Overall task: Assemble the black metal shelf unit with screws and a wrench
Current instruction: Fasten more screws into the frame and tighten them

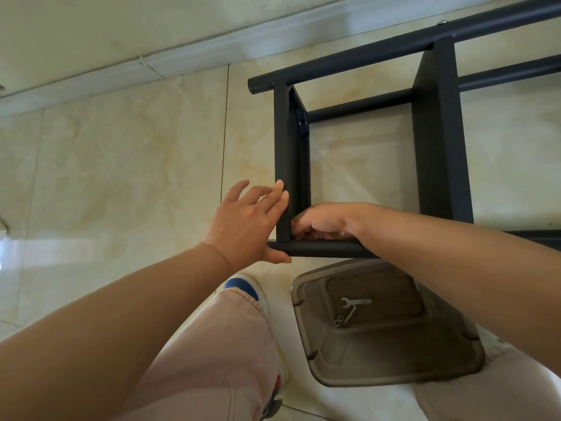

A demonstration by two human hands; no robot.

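Legs: the person's knees in pale pink trousers [218,354] are filling the bottom of the view, with a white and blue shoe [246,288] peeking out beyond the left knee.
Tub: a translucent brown plastic tub [306,338] is sitting on the floor between the knees, just below the shelf's near tube.
Tools: a small silver wrench [355,301] is lying inside the tub, with a thin metal key [350,314] beside it and a few screws [338,320] clustered at its lower end.
Left hand: the left hand [246,226] is lying spread, straight fingers resting against the outer face of the shelf's end panel and the thumb lying along the near tube.
Right hand: the right hand [321,221] is reaching over the near tube into the inside corner, fingers curled; what they are pinching is hidden, so I cannot tell whether they are holding anything.
Shelf: the black metal shelf unit [437,141] is lying on its side on the floor, round tubes running left to right and flat panels crossing between them.
Bracket: a small black bracket [301,120] is showing at the far inside corner of the end panel.
Floor: beige marbled floor tiles [121,165] are stretching out to a pale skirting strip [188,57] at the wall.
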